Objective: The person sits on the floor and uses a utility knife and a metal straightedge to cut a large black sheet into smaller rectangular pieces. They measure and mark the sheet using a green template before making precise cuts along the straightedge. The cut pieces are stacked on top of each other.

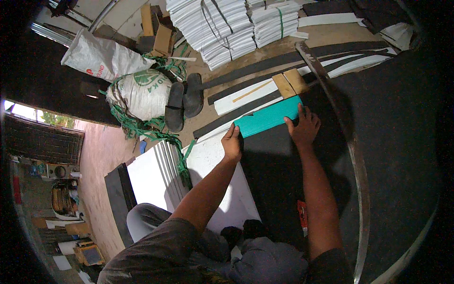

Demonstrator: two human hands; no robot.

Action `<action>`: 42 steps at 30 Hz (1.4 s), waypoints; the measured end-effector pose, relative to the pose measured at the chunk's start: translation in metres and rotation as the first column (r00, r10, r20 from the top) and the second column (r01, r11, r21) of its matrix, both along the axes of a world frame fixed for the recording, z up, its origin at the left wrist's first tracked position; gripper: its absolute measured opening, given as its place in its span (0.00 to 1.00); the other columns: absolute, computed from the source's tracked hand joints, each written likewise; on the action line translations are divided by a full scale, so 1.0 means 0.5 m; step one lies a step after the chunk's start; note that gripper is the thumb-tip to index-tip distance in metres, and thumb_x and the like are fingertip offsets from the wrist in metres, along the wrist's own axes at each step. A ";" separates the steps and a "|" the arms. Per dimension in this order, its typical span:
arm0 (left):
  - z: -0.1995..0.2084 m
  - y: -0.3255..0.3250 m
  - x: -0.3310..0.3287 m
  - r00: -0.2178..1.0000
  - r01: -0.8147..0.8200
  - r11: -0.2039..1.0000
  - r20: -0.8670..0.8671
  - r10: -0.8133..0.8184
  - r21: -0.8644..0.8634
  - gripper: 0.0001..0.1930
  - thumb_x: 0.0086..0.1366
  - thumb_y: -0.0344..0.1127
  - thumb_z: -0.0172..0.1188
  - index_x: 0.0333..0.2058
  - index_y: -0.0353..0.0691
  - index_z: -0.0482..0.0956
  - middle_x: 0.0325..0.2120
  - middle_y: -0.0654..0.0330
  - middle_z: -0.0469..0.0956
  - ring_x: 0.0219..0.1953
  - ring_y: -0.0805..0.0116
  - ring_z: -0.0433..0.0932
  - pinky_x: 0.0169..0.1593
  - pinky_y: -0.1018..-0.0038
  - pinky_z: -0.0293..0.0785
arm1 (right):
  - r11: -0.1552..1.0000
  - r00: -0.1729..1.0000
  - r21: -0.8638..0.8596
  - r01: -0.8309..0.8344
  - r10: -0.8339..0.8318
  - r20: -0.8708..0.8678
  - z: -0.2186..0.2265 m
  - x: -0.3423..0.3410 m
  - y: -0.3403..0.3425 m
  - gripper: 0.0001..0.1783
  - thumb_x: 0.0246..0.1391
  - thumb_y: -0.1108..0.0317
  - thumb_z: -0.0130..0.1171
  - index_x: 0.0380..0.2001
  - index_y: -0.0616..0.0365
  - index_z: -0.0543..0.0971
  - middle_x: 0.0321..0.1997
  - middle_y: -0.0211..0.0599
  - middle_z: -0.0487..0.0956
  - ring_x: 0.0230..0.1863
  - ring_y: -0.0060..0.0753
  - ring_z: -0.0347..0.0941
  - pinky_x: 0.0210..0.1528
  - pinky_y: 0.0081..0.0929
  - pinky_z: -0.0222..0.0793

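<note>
A teal strip with fine lengthwise ribs (269, 117) lies along the far edge of a large black sheet (279, 175). My left hand (231, 143) pinches its left end between thumb and fingers. At the opposite end, my right hand (303, 127) grips the corner, thumb on the near edge and fingers around the right end. Just beyond the strip are two small tan blocks (289, 83), resting on black and white strips (246, 99). A white sheet (222, 184) is partly under my left forearm.
A long metal bar (352, 142) crosses the black sheet at right. A small red item (302, 215) lies beside my right forearm. Dark slippers (193, 97), a filled white sack (142, 94) and green straps (135, 124) sit at left. Bundled white sheets (213, 33) stand beyond.
</note>
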State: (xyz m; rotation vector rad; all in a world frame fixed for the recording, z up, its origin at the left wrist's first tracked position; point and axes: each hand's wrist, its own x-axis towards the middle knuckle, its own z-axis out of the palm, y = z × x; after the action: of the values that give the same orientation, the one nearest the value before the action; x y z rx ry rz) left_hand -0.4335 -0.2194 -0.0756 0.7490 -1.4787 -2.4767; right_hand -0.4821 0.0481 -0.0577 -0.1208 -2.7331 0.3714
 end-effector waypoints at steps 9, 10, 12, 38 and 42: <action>0.006 -0.003 0.001 0.999 0.033 0.998 -0.011 -0.034 -0.048 0.23 0.74 0.32 0.60 0.64 0.28 0.72 0.41 0.63 0.82 0.40 0.74 0.77 0.46 0.77 0.74 | 0.999 0.999 0.019 -0.038 0.038 -0.027 0.000 0.001 0.006 0.46 0.54 0.31 0.61 0.69 0.46 0.70 0.69 0.43 0.71 0.64 0.59 0.67 0.69 0.64 0.56; 0.003 -0.010 0.002 0.998 0.064 0.996 0.003 -0.064 -0.060 0.18 0.74 0.32 0.60 0.57 0.27 0.77 0.41 0.61 0.82 0.42 0.72 0.78 0.49 0.75 0.74 | 0.999 0.999 0.029 -0.027 0.028 -0.031 -0.005 0.002 0.006 0.46 0.54 0.31 0.61 0.69 0.46 0.70 0.68 0.43 0.71 0.64 0.59 0.67 0.69 0.64 0.56; 0.003 -0.007 -0.027 0.999 0.038 0.995 0.015 -0.039 0.096 0.13 0.74 0.34 0.60 0.50 0.29 0.79 0.39 0.60 0.82 0.39 0.71 0.78 0.46 0.74 0.74 | 0.999 0.999 0.043 -0.011 0.013 -0.044 -0.011 0.005 0.009 0.46 0.55 0.31 0.61 0.69 0.46 0.69 0.68 0.43 0.71 0.64 0.59 0.67 0.69 0.65 0.55; 0.067 0.138 -0.238 0.647 0.464 -0.306 0.554 -0.525 -0.832 0.42 0.61 0.74 0.58 0.71 0.69 0.62 0.52 0.38 0.77 0.58 0.35 0.76 0.58 0.44 0.72 | 0.939 0.564 -0.295 -0.174 0.341 0.752 0.184 0.445 0.151 0.32 0.50 0.41 0.70 0.45 0.57 0.76 0.40 0.47 0.83 0.42 0.56 0.82 0.43 0.52 0.77; 0.058 0.159 -0.243 0.598 0.494 -0.272 0.550 -0.583 -0.826 0.43 0.62 0.75 0.57 0.72 0.71 0.59 0.53 0.34 0.76 0.58 0.33 0.76 0.61 0.46 0.72 | 0.937 0.727 -0.318 -0.143 0.317 0.609 0.114 0.580 0.164 0.34 0.51 0.44 0.72 0.53 0.53 0.74 0.41 0.43 0.84 0.40 0.56 0.83 0.39 0.52 0.78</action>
State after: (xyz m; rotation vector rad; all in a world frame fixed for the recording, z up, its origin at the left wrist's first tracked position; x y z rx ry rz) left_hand -0.5551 -0.1401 -0.0466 -0.5234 -3.2978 -0.7494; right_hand -0.1921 0.1301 -0.0009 0.0433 -3.3965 0.9033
